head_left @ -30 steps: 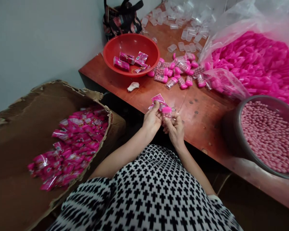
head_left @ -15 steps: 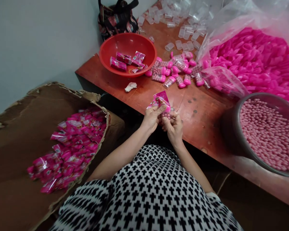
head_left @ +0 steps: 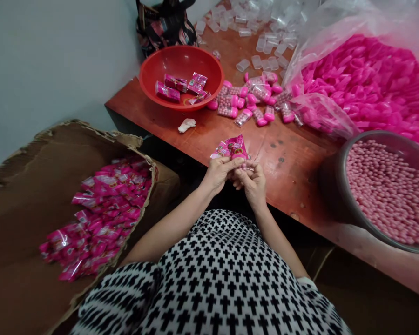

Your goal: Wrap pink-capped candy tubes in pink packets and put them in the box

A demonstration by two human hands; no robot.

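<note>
Over the table's near edge, both hands grip a shiny pink printed packet with its wide end pointing away from me. My left hand pinches its near part with the thumb on top. My right hand is closed on the packet's lower right side, fingers curled beneath. Another pink and white printed wrapper sticks out beside my left fingers; how it is held is hidden. Whatever lies inside the packet is covered by the foil and my fingers.
A red bowl holds several packets. Beyond are pink-capped jars, clear cups and a bag of pink caps. A grey tub of pink beads stands right. Left, a cardboard box contains filled pink packets.
The packet has turned over in my hands: its printed front now faces up, and the beads seen through it before are hidden. My left thumb has shifted toward my right hand.
</note>
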